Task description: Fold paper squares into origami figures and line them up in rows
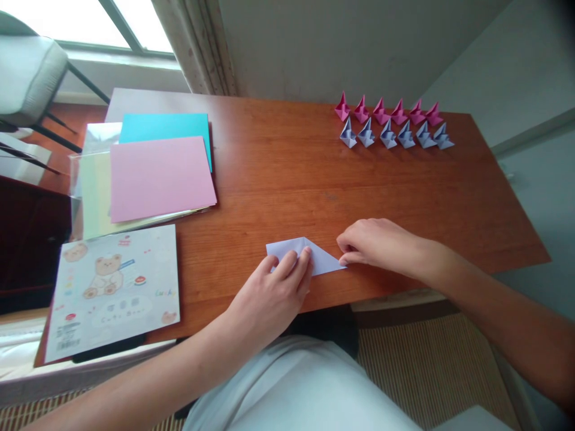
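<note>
A pale lavender sheet of origami paper (321,258), folded to a point on its right side, lies flat near the table's front edge. My left hand (281,287) presses it down, bent fingertips close together over its left half and hiding part of it. At the pointed right corner is my right hand (375,245), fingers curled in and thumb touching the tip. How firmly it pinches the corner cannot be made out.
Pink folded paper figures (380,112) stand in a row at the wooden table's (269,173) back right, lavender ones (389,136) before them. Left are pink sheets (162,179), a turquoise sheet (166,127) and a bear-printed packet (114,293). A chair (29,78) stands beyond.
</note>
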`<state>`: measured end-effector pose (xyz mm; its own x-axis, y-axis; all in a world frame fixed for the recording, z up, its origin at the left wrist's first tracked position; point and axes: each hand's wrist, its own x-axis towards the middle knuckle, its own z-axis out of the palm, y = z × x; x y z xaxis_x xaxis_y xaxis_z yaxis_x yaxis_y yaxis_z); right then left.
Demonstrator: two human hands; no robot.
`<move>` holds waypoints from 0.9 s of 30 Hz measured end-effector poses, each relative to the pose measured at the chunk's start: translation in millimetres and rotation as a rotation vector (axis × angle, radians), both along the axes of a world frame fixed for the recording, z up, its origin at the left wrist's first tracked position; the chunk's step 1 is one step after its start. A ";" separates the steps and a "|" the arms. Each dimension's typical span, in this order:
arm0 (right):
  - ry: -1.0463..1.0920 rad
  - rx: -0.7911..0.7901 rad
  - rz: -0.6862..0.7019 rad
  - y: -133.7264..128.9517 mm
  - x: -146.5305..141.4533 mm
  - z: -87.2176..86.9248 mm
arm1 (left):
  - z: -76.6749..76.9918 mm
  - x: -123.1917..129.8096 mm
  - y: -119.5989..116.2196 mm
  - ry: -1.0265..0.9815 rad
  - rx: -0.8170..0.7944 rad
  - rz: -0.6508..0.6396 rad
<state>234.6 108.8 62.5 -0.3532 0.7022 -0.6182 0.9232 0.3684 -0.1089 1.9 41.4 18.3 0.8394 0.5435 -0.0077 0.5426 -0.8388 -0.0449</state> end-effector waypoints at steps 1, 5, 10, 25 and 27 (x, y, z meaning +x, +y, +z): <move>0.009 0.007 0.000 -3.0 3.4 -1.2 | 0.1 -0.1 -0.1 -0.002 -0.001 0.001; 0.061 0.026 -0.026 -11.9 17.4 -4.5 | 0.4 -0.7 0.5 -0.023 -0.005 0.005; 0.288 -0.003 -0.042 -18.2 31.0 -5.9 | 0.6 -2.0 2.7 -0.051 -0.052 0.035; 0.503 0.543 -0.407 -83.0 -27.6 -51.1 | -9.1 3.5 -3.1 -0.355 -0.188 0.218; 0.589 0.560 -0.496 -88.3 -32.7 -51.4 | -10.7 4.5 -2.1 -0.458 -0.249 0.257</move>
<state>201.8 20.6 11.1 -0.0824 0.9960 0.0357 0.8414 0.0888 -0.5330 6.4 39.2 7.6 0.6290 0.7583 0.1715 0.6474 -0.6330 0.4244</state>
